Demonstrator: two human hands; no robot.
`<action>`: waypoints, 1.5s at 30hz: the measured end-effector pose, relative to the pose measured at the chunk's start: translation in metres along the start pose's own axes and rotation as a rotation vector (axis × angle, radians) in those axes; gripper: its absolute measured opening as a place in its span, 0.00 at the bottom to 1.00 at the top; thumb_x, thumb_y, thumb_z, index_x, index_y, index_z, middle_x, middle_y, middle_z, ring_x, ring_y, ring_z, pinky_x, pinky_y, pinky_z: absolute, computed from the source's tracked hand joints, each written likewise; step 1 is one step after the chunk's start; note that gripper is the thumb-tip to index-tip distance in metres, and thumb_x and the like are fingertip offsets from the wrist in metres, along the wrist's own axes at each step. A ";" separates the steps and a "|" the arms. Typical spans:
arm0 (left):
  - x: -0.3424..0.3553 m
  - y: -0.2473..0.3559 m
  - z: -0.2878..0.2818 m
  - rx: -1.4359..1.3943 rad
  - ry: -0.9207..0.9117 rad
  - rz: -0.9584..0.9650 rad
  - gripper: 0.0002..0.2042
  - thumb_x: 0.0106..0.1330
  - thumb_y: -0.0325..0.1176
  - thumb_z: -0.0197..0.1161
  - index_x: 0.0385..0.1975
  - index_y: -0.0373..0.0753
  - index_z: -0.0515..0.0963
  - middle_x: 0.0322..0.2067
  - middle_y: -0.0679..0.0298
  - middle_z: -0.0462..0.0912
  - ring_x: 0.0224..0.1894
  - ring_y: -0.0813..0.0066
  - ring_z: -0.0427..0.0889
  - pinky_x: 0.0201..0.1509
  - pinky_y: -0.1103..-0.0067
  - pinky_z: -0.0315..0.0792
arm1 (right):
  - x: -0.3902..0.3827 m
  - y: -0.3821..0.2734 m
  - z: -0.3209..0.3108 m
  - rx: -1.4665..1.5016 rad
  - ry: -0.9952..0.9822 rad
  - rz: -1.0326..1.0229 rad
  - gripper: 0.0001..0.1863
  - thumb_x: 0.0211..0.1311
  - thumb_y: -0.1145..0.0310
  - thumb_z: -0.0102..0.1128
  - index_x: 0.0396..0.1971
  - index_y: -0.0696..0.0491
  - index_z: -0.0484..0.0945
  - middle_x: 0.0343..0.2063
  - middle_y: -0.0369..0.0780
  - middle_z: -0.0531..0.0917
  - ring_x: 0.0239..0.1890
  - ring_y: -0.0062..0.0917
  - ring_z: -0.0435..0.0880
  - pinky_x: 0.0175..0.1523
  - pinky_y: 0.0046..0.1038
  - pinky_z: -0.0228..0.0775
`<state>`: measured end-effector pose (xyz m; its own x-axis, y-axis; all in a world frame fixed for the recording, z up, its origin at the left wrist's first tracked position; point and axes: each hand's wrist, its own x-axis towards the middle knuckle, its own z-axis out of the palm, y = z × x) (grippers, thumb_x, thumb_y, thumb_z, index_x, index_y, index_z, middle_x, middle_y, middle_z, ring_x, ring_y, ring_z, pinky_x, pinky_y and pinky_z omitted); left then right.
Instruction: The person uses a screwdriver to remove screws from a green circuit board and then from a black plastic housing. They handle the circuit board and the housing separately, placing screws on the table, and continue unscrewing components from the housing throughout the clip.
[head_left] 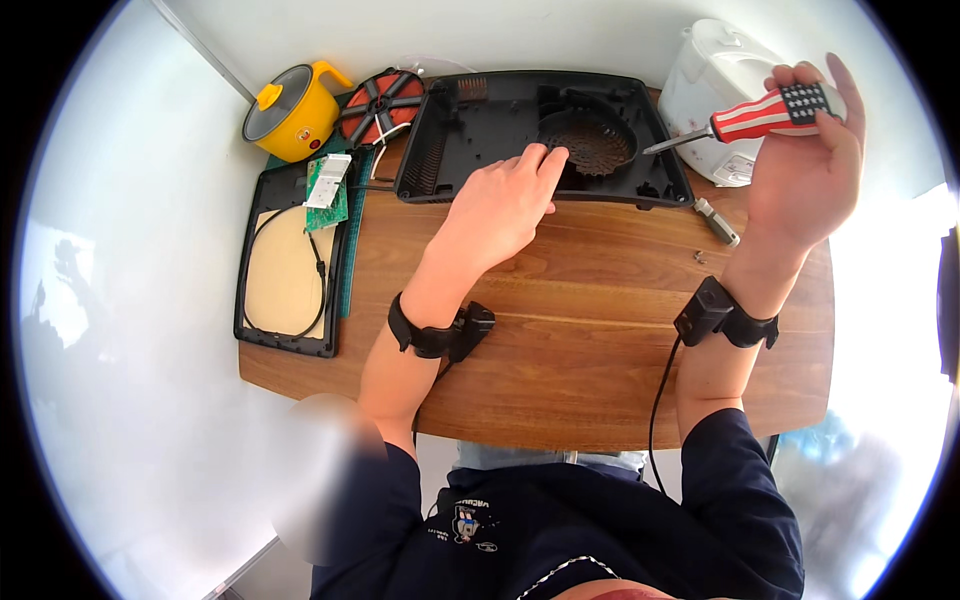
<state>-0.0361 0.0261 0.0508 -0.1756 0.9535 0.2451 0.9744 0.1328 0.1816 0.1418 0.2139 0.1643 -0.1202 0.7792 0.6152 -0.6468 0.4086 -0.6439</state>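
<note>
My left hand (498,208) is over the front of a black plastic housing (475,135), left of its round vented recess (590,145), with fingers curled together; whatever is between them is hidden. My right hand (805,185) is raised at the right, gripping a screwdriver (755,118) with a red, white and black handle. The screwdriver's metal shaft points down-left toward the right side of the housing. Both wrists wear black strapped devices with cables. A grey-handled tool (715,222) and small metal bits (699,256) lie on the table below the housing.
A yellow pot (295,125), a red-and-black round part (378,105) and a white appliance (720,70) stand at the back of the wooden table (560,370). A black panel (285,290) with a cable and green circuit board (327,210) lies at left on a green mat. Walls border the table.
</note>
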 end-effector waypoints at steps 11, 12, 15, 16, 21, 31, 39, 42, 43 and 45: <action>-0.004 -0.008 -0.024 0.111 0.044 0.028 0.29 0.66 0.28 0.67 0.69 0.52 0.72 0.53 0.62 0.80 0.36 0.63 0.87 0.34 0.72 0.78 | 0.001 -0.013 -0.009 0.195 0.130 -0.047 0.29 0.60 0.73 0.44 0.63 0.66 0.65 0.49 0.57 0.78 0.56 0.48 0.78 0.66 0.48 0.69; -0.005 -0.009 -0.027 0.104 0.061 0.033 0.29 0.66 0.28 0.67 0.69 0.54 0.72 0.53 0.63 0.80 0.36 0.64 0.87 0.34 0.72 0.78 | 0.000 -0.014 -0.010 0.202 0.138 -0.050 0.29 0.59 0.73 0.44 0.63 0.65 0.65 0.50 0.57 0.78 0.56 0.48 0.78 0.67 0.48 0.69; -0.008 -0.010 -0.041 0.108 0.090 0.024 0.30 0.66 0.27 0.66 0.68 0.56 0.72 0.51 0.65 0.80 0.35 0.64 0.86 0.34 0.71 0.78 | 0.003 -0.016 -0.023 0.321 0.059 -0.047 0.30 0.58 0.73 0.45 0.63 0.65 0.65 0.50 0.57 0.77 0.57 0.48 0.78 0.67 0.49 0.69; -0.009 -0.010 -0.047 0.090 0.098 0.010 0.29 0.66 0.27 0.65 0.67 0.60 0.74 0.52 0.66 0.81 0.35 0.61 0.86 0.35 0.70 0.79 | 0.009 -0.013 -0.040 0.423 -0.036 -0.036 0.30 0.58 0.73 0.45 0.63 0.65 0.65 0.51 0.58 0.76 0.57 0.49 0.77 0.67 0.50 0.69; -0.018 -0.008 -0.079 -0.044 0.117 -0.079 0.26 0.65 0.25 0.64 0.62 0.59 0.78 0.57 0.63 0.81 0.49 0.54 0.83 0.51 0.69 0.80 | 0.010 -0.026 -0.060 0.821 -0.251 0.024 0.28 0.53 0.74 0.46 0.57 0.66 0.65 0.48 0.57 0.73 0.54 0.46 0.75 0.63 0.49 0.68; -0.028 -0.007 -0.095 -0.149 0.246 -0.012 0.24 0.67 0.24 0.62 0.61 0.59 0.80 0.56 0.62 0.82 0.41 0.65 0.88 0.40 0.74 0.79 | 0.011 -0.020 -0.069 0.429 -0.244 -0.111 0.29 0.80 0.63 0.41 0.74 0.59 0.54 0.56 0.39 0.79 0.53 0.20 0.83 0.57 0.22 0.82; -0.020 0.019 -0.075 -0.042 0.105 0.012 0.29 0.66 0.18 0.55 0.62 0.61 0.80 0.60 0.60 0.78 0.40 0.68 0.91 0.38 0.76 0.81 | 0.018 -0.043 -0.058 0.830 0.040 0.038 0.19 0.48 0.75 0.43 0.44 0.57 0.65 0.38 0.46 0.66 0.43 0.35 0.71 0.51 0.43 0.63; -0.023 0.021 -0.074 -0.033 0.070 0.045 0.29 0.67 0.19 0.55 0.62 0.62 0.79 0.59 0.61 0.78 0.40 0.70 0.91 0.37 0.77 0.80 | 0.012 -0.043 -0.053 0.768 0.041 0.001 0.20 0.47 0.76 0.44 0.45 0.57 0.64 0.39 0.48 0.67 0.44 0.36 0.72 0.55 0.43 0.63; -0.023 0.021 -0.075 -0.036 0.062 0.058 0.29 0.67 0.19 0.55 0.62 0.62 0.79 0.58 0.62 0.78 0.40 0.70 0.91 0.36 0.77 0.80 | 0.014 -0.042 -0.061 0.828 0.021 0.006 0.21 0.46 0.76 0.46 0.45 0.57 0.64 0.40 0.50 0.69 0.46 0.37 0.74 0.58 0.44 0.63; -0.029 0.024 -0.078 -0.105 0.030 0.031 0.27 0.66 0.20 0.57 0.61 0.61 0.80 0.58 0.62 0.79 0.38 0.70 0.90 0.36 0.76 0.79 | 0.016 -0.042 -0.066 0.913 -0.014 0.023 0.22 0.45 0.77 0.47 0.46 0.57 0.63 0.40 0.52 0.70 0.48 0.38 0.75 0.60 0.44 0.64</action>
<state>-0.0186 -0.0191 0.1227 -0.1516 0.9479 0.2802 0.9595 0.0730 0.2720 0.2168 0.2406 0.1718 -0.1461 0.7743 0.6158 -0.9879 -0.1470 -0.0495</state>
